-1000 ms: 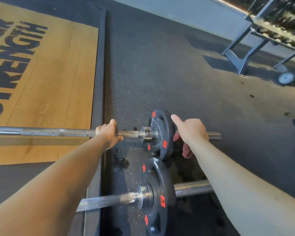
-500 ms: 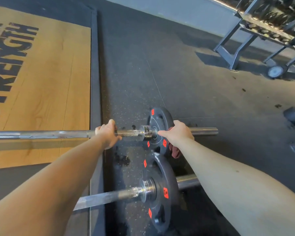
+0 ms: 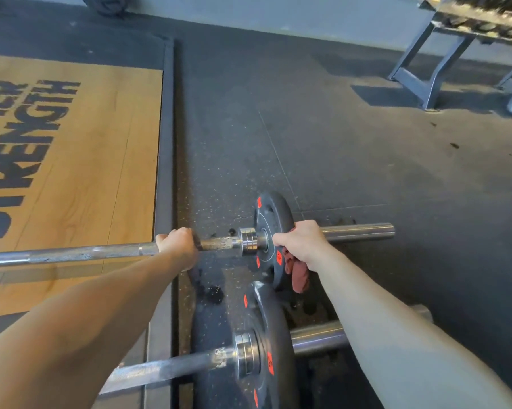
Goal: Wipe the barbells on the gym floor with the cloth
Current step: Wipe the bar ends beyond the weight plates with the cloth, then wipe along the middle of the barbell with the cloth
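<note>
Now two barbells lie side by side on the dark gym floor (image 3: 352,160); the far barbell (image 3: 71,255) runs across the picture, and the near barbell (image 3: 166,371) lies closer to the person, tilted a bit. Each one has a black plate with red marks; the far plate (image 3: 274,215) stands just behind the near plate (image 3: 275,329), and their rims look very near each other. The left hand (image 3: 178,246) is curled tight round the far barbell, just left of the shiny collar (image 3: 248,242); the right hand (image 3: 303,246) is on the other side of the far plate, where the thick end of the bar (image 3: 358,231) starts; its fingers are curled round a red cloth (image 3: 299,276), and the cloth hangs down beside the plate. A wooden board (image 3: 86,172) with big black letters lies on the left; a grey metal rack (image 3: 425,69) stands far off on the right.
</note>
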